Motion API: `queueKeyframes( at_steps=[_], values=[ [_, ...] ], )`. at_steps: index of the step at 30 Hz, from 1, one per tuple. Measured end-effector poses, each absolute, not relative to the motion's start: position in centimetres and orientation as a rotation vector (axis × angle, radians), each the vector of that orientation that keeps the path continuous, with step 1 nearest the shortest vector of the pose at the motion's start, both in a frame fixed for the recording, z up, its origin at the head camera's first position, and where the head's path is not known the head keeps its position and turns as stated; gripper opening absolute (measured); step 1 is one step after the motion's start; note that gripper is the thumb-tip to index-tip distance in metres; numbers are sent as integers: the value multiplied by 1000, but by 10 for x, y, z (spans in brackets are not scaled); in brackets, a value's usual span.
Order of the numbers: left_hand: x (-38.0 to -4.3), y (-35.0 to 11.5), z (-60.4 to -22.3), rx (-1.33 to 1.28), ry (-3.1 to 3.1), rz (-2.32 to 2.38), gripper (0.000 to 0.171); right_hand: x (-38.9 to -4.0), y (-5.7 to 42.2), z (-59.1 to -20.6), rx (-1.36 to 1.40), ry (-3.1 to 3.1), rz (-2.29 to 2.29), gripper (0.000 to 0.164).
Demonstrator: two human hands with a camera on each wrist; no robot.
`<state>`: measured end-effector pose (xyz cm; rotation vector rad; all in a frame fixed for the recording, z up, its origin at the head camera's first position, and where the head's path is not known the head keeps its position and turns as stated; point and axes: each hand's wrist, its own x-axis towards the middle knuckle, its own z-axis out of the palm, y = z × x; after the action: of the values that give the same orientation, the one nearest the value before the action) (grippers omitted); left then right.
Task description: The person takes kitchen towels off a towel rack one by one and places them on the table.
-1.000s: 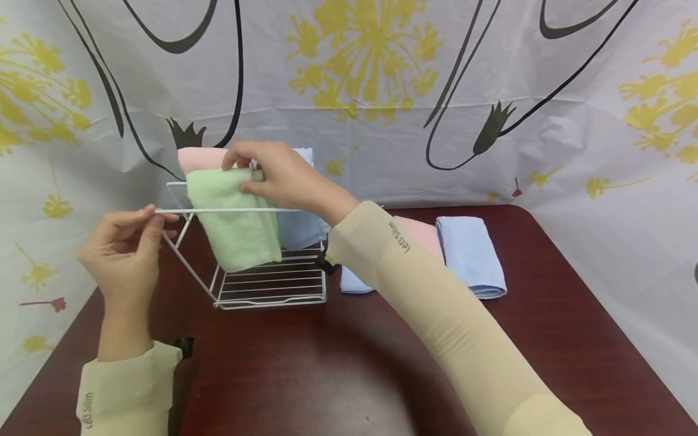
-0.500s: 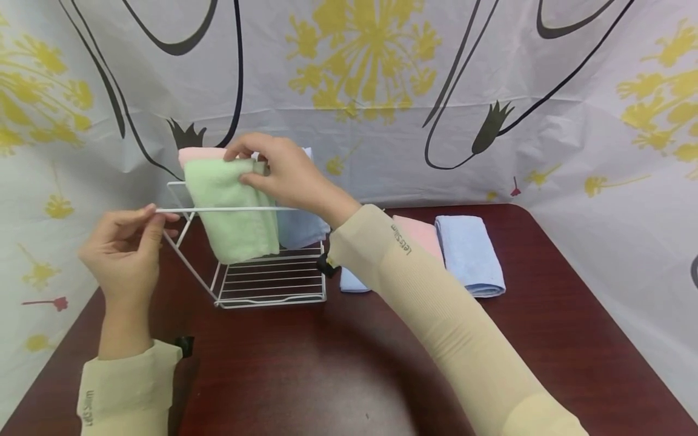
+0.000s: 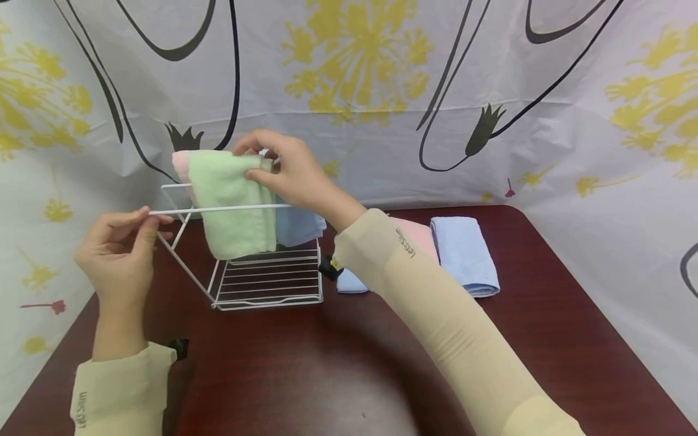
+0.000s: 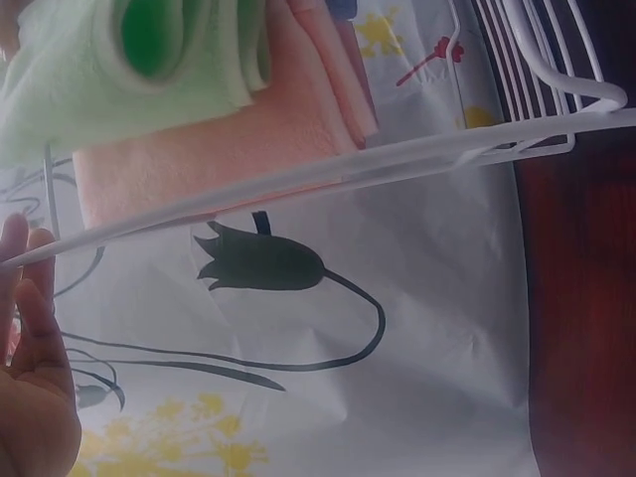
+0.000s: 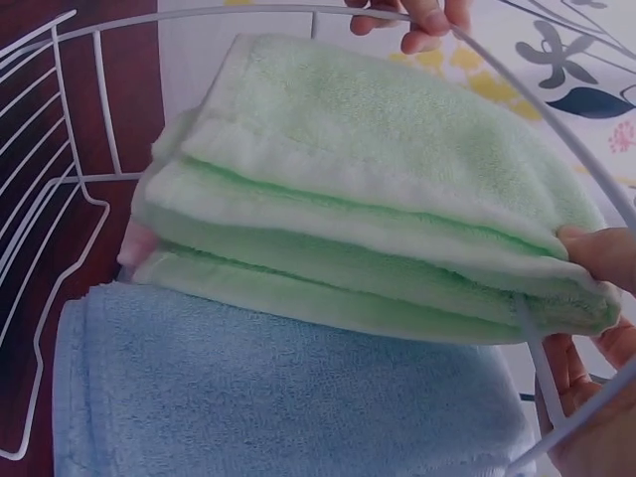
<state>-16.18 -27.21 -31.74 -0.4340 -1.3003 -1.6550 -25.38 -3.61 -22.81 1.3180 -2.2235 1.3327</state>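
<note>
With thumb and fingers, the right hand (image 3: 289, 166) pinches the folded green towel (image 3: 231, 181) behind the front rail (image 3: 234, 208) of the white rack (image 3: 268, 301), just beside a blue towel (image 5: 288, 388); the left hand (image 3: 122, 242) pinches this rail. Probably it is best to hold the rail steady and the folds together.

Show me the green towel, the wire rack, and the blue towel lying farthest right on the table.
Green towel (image 3: 231, 192): head view, on its front face.
Wire rack (image 3: 234, 209): head view, on its upper front bar.
Blue towel (image 3: 463, 253): head view, on its upper face.
</note>
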Motion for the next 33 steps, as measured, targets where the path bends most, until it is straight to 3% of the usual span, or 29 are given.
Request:
queueKeyframes(
  at_steps=[33],
  values=[
    [-161, -273, -317, -410, -1315, -1635, 14, -248, 14, -233, 1046, -1917, 1627, 26]
  ],
)
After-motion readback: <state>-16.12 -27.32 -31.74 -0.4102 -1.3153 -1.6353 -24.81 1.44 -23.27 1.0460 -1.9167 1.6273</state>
